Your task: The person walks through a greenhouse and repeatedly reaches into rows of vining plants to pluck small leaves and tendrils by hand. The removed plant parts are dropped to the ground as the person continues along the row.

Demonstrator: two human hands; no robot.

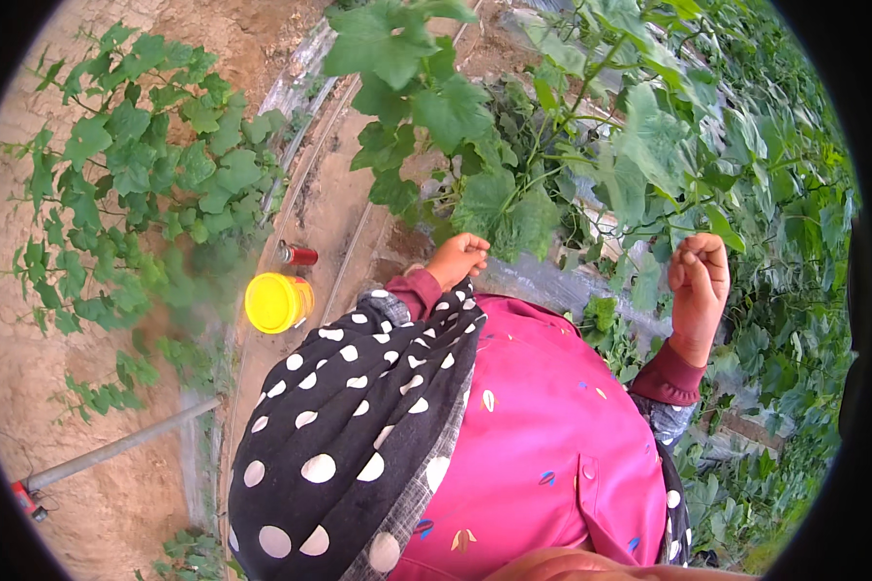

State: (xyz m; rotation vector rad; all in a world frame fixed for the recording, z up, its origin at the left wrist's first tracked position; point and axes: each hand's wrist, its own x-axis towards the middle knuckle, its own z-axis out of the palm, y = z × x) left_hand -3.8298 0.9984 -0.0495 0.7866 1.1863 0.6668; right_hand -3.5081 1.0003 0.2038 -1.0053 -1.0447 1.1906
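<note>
My left hand point(461, 261) is closed in front of my body, and the hem of a black jacket point(363, 378) with white dots is gathered up to its fingers. Out to the right, my right hand point(700, 272) is raised with the fingers curled in. It is close to a vine stem and leaves; whether something thin sits between its fingertips is too small to tell. Broad-leaved climbing vines point(509, 196) grow just beyond both hands. Under the jacket I see a pink garment point(538, 414) with small printed leaves.
To my left on the ground stand a yellow lidded bucket point(272, 303) and a red bottle or can point(301, 255). A metal pole point(123, 443) slants across the lower left near an earthen wall point(116, 501). Plastic sheeting point(552, 279) lies among the plants.
</note>
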